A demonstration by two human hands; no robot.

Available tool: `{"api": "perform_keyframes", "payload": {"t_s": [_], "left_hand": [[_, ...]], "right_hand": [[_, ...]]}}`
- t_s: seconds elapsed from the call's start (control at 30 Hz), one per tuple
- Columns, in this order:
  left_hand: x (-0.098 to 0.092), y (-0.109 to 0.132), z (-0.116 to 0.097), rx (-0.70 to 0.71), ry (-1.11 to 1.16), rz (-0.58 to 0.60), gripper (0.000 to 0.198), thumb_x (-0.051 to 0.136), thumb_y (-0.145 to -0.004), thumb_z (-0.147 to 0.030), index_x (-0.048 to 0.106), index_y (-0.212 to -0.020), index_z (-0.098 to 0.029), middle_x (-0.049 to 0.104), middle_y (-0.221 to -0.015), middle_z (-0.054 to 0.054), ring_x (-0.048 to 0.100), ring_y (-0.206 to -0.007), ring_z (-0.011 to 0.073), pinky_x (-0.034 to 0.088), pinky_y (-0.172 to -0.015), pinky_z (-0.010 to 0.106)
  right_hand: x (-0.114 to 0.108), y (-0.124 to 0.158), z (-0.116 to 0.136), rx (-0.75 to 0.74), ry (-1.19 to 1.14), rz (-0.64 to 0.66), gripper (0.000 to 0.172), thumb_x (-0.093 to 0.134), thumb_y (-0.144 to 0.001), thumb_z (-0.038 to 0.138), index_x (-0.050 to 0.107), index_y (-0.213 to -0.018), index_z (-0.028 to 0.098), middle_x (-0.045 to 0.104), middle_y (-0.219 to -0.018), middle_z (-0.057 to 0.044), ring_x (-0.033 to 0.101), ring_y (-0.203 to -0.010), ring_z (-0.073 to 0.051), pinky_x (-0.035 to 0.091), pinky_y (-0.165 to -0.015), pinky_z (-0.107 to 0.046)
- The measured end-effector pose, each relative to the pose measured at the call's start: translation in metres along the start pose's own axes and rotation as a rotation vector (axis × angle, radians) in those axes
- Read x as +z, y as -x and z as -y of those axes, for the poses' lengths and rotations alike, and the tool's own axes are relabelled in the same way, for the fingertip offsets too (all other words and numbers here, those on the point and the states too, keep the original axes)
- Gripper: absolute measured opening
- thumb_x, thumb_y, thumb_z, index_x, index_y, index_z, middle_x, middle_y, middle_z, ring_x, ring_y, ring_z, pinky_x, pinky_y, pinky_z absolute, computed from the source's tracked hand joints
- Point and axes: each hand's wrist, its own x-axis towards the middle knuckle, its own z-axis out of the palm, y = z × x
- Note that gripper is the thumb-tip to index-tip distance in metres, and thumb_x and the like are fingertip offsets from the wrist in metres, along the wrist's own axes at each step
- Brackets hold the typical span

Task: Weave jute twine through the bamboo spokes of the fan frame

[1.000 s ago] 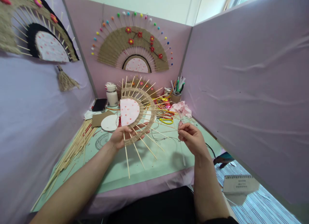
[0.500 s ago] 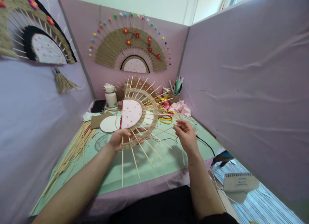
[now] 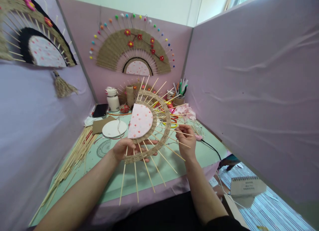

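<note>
A half-round fan frame [image 3: 166,124] of thin wooden sticks with bands of woven twine is held up over the table. Its flat centre panel [image 3: 141,121] is white with pink-red dots. My left hand [image 3: 127,148] grips the fan's lower end, thumb in front and fingers behind the sticks. Close to the stick tips on the right side, my right hand [image 3: 185,141] has its fingers pinched together, with several sticks crossing in front of it. What lies in that pinch, if anything, is too small to make out.
Loose sticks [image 3: 74,158] lie along the table's left side. Behind the fan are a white disc [image 3: 114,128], a phone [image 3: 100,110], a white bottle [image 3: 113,100], a twine roll [image 3: 130,96] and a tool cup [image 3: 178,100]. A pink-handled corded tool [image 3: 198,137] rests at right.
The fan has shifted right and tipped slightly, its lower sticks reaching nearer to me. My right hand has moved a little left and its pinch now sits behind the stick tips.
</note>
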Motion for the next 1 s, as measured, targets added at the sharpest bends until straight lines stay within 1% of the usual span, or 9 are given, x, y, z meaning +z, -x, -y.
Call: {"api": "perform_keyframes", "payload": {"t_s": [0.17, 0.33, 0.4, 0.57, 0.63, 0.7, 0.77, 0.9, 1.0], "left_hand": [[0.003, 0.0, 0.0, -0.034, 0.007, 0.036, 0.069, 0.05, -0.06, -0.011, 0.055, -0.128, -0.012, 0.052, -0.136, 0.016, 0.051, -0.118, 0.04, 0.051, -0.084, 0.049], [0.005, 0.0, 0.0, -0.054, 0.007, 0.017, 0.063, 0.054, -0.059, -0.011, 0.061, -0.121, -0.012, 0.059, -0.128, 0.015, 0.056, -0.112, 0.04, 0.053, -0.081, 0.047], [0.005, 0.001, -0.002, -0.046, 0.009, -0.017, 0.062, 0.054, -0.057, -0.011, 0.062, -0.119, -0.012, 0.057, -0.13, 0.015, 0.057, -0.112, 0.04, 0.053, -0.081, 0.046], [0.006, 0.003, -0.009, 0.031, 0.001, -0.21, 0.062, 0.055, -0.056, -0.009, 0.064, -0.118, -0.017, 0.057, -0.132, 0.013, 0.059, -0.107, 0.0403, 0.056, -0.076, 0.046], [0.005, 0.004, -0.01, 0.043, -0.003, -0.254, 0.063, 0.055, -0.056, -0.009, 0.064, -0.118, -0.017, 0.057, -0.131, 0.013, 0.059, -0.108, 0.0407, 0.056, -0.076, 0.046], [0.003, 0.005, -0.011, 0.051, -0.007, -0.249, 0.064, 0.055, -0.057, -0.009, 0.063, -0.12, -0.016, 0.056, -0.133, 0.013, 0.057, -0.11, 0.0407, 0.056, -0.076, 0.046], [-0.002, 0.005, -0.011, 0.067, -0.015, -0.208, 0.066, 0.054, -0.058, -0.009, 0.06, -0.123, -0.014, 0.055, -0.134, 0.014, 0.056, -0.112, 0.0407, 0.055, -0.078, 0.046], [-0.008, 0.007, -0.013, 0.114, -0.049, -0.14, 0.067, 0.051, -0.061, -0.009, 0.056, -0.128, -0.014, 0.054, -0.134, 0.015, 0.055, -0.114, 0.0403, 0.053, -0.08, 0.046], [-0.01, 0.009, -0.017, 0.121, -0.078, -0.127, 0.066, 0.05, -0.062, -0.009, 0.055, -0.128, -0.013, 0.051, -0.137, 0.016, 0.055, -0.114, 0.0402, 0.054, -0.078, 0.045]], "right_hand": [[0.003, 0.001, 0.002, 0.037, -0.033, -0.005, 0.025, 0.073, -0.069, 0.031, 0.058, -0.086, 0.02, 0.058, -0.071, 0.003, 0.046, -0.056, -0.008, 0.036, -0.051, -0.021], [0.006, 0.004, 0.003, 0.078, 0.035, 0.036, 0.027, 0.073, -0.067, 0.033, 0.059, -0.085, 0.019, 0.06, -0.071, 0.002, 0.046, -0.054, -0.007, 0.035, -0.048, -0.02], [0.003, 0.002, 0.005, 0.093, 0.048, 0.015, 0.028, 0.073, -0.067, 0.034, 0.058, -0.086, 0.019, 0.059, -0.071, 0.002, 0.046, -0.053, -0.007, 0.035, -0.047, -0.019], [-0.008, -0.005, 0.006, 0.072, 0.032, -0.021, 0.034, 0.075, -0.065, 0.03, 0.057, -0.091, 0.02, 0.058, -0.072, 0.003, 0.047, -0.055, -0.008, 0.036, -0.045, -0.019], [-0.011, -0.007, 0.006, 0.062, 0.025, -0.023, 0.034, 0.075, -0.065, 0.028, 0.056, -0.093, 0.021, 0.058, -0.071, 0.003, 0.049, -0.056, -0.009, 0.038, -0.047, -0.019], [-0.013, -0.009, 0.006, 0.037, 0.027, -0.016, 0.034, 0.075, -0.066, 0.026, 0.056, -0.094, 0.021, 0.058, -0.071, 0.003, 0.051, -0.06, -0.009, 0.041, -0.05, -0.02], [-0.016, -0.011, 0.006, -0.001, 0.035, 0.004, 0.034, 0.074, -0.067, 0.025, 0.055, -0.096, 0.021, 0.058, -0.073, 0.003, 0.052, -0.062, -0.01, 0.042, -0.052, -0.021], [-0.024, -0.015, 0.011, -0.091, 0.065, 0.064, 0.036, 0.072, -0.07, 0.025, 0.053, -0.1, 0.022, 0.059, -0.072, 0.003, 0.049, -0.056, -0.009, 0.04, -0.05, -0.022], [-0.029, -0.016, 0.018, -0.174, 0.123, 0.059, 0.038, 0.073, -0.07, 0.026, 0.052, -0.102, 0.022, 0.06, -0.074, 0.002, 0.054, -0.062, -0.012, 0.043, -0.054, -0.024]]}}
